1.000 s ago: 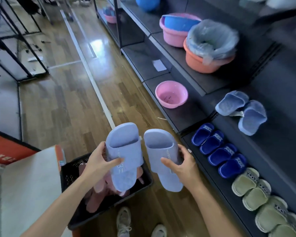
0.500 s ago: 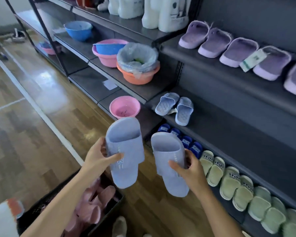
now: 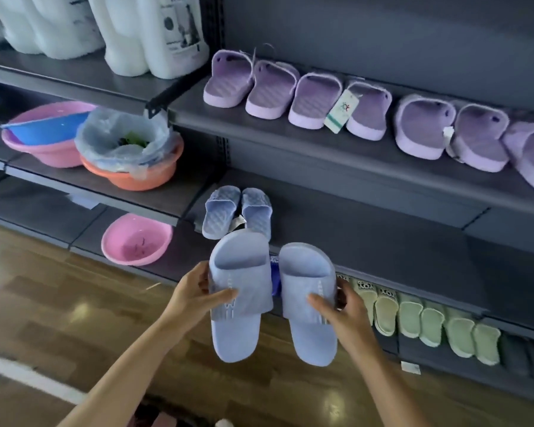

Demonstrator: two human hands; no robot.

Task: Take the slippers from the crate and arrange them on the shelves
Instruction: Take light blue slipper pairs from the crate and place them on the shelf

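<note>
Pale blue slippers, one per hand. The left hand [image 3: 195, 291] pinches the left slipper [image 3: 238, 291] at the strap, thumb on top, fingers curled behind. The right hand [image 3: 342, 309] grips the right slipper [image 3: 309, 300] the same way. Both are held in the air, toe ends up, just off the front edge of the middle shelf [image 3: 367, 241], near its left end.

Progress, my read: partway. One matching blue pair [image 3: 235, 211] sits at that shelf's left end. Purple slippers [image 3: 321, 100] line the upper shelf, green slippers [image 3: 413, 315] the bottom shelf. No crate in view, so remaining count unknown. The held pair likely goes beside the blue pair.

Text: green straps read roughly "XOX", blurry. The hang tag [image 3: 341, 110] shows a logo, unreadable. Raised lettering on the held straps, unreadable.
</note>
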